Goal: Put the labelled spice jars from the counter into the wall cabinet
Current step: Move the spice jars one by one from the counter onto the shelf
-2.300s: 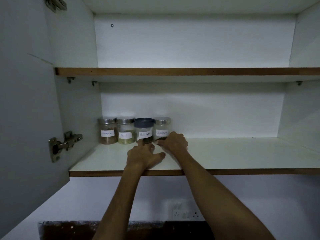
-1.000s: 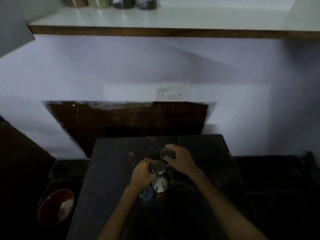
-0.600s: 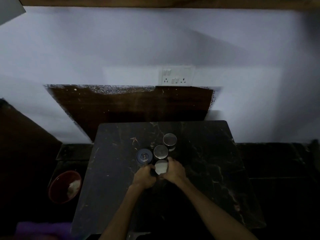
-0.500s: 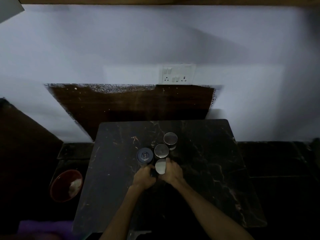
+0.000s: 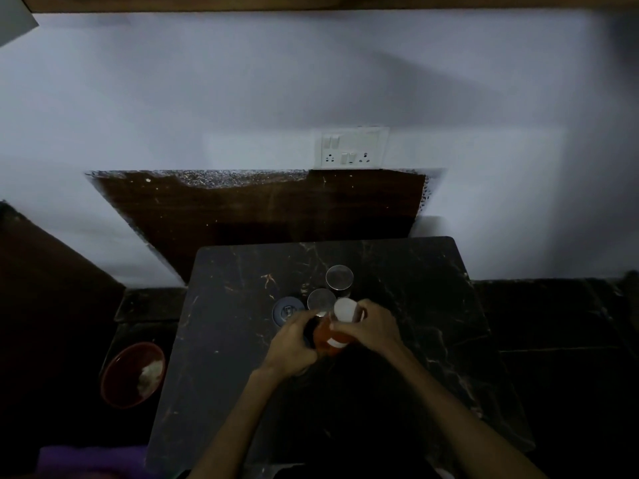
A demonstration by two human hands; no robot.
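Observation:
A jar of red spice [image 5: 326, 335] with a silver lid and a white label is tilted above the dark marble counter [image 5: 432, 340]. My right hand [image 5: 371, 328] grips its right side and my left hand [image 5: 294, 340] holds its left side. Just beyond them stand a blue-lidded jar [image 5: 285, 311] and two silver-lidded jars [image 5: 321, 300], [image 5: 339, 277]. The cabinet shows only as a wooden bottom edge [image 5: 311, 1] at the top of the view.
A white socket plate [image 5: 351, 146] sits on the wall above a dark backsplash [image 5: 259, 209]. A red bowl [image 5: 131, 375] with something white in it lies low at the left. A purple cloth [image 5: 86, 461] shows at the bottom left corner.
My view dropped from the cabinet shelf to the counter. Both hands came down and closed on the nearest jar, which now is lifted and tilted, showing its red contents.

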